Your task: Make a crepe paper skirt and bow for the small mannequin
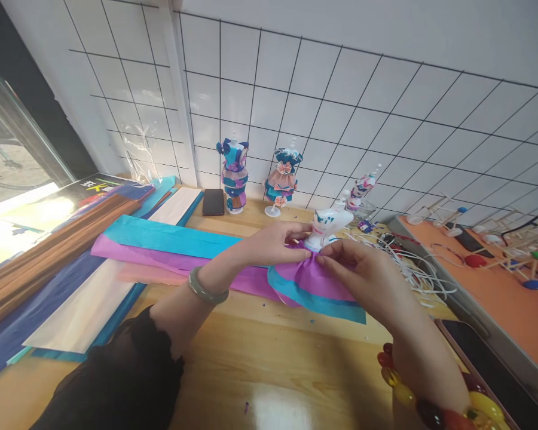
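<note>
While a paper skirt (pixel 325 286) of purple and blue was gathered around the waist of a white dress form (pixel 325 224), the purple upper edge was pinched by the left hand (pixel 278 240), its thumb laid in front and its fingers curled toward the back; by the right hand (pixel 363 266) the same edge was held just beside, between thumb and bent fingers, so that both hands were nearly closed on the paper; the skirt was flared out below them above the wooden table (pixel 251 358), and the foot of the form was hidden by it.

To the left, a long blue and purple strip (pixel 174 239) was laid across the table, partly over a cream strip (pixel 83 304); brown paper (pixel 67 242) was spread farther left, and a dark phone (pixel 213 202) was set near the tiled wall (pixel 323 77); beside the phone a dressed figure (pixel 235 179) was stood upright, with a second figure (pixel 281 182) to its right and a third figure (pixel 362 190) partly covered behind the white form; on the right, white cords (pixel 430 278) were heaped near an orange tray (pixel 511 298).
</note>
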Tool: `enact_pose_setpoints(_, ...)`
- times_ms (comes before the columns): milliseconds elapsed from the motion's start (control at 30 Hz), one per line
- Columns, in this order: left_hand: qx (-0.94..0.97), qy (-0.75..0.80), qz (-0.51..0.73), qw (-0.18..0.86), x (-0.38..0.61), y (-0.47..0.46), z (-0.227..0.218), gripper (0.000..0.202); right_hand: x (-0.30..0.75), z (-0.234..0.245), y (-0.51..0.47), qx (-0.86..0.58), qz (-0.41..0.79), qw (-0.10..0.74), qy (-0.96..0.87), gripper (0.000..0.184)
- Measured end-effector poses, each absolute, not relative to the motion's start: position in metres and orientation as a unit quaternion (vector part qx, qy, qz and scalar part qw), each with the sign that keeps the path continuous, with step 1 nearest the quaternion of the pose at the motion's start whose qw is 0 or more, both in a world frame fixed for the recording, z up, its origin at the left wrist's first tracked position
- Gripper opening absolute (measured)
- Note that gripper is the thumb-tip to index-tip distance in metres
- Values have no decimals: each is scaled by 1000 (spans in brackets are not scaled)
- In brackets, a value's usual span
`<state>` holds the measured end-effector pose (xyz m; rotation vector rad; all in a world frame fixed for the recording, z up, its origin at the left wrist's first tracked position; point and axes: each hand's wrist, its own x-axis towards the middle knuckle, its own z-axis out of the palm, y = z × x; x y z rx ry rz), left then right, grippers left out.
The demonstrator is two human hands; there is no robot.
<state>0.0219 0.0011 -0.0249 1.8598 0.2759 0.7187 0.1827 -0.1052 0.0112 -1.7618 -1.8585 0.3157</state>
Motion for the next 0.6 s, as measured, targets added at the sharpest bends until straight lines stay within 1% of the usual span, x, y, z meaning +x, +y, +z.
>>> enact_pose_setpoints(167,768,107,296,558,21,2,-25,52,183,9,-104,-664,103,282,-685,10)
enact_pose_setpoints(333,779,124,309,532,22,-2,-23,57,183,8,-104,-664,96,286,-684,10)
enact_pose_setpoints(600,803,124,321,487,24,-1,-25,48,183,7,-104,-665,102,285,-682,9)
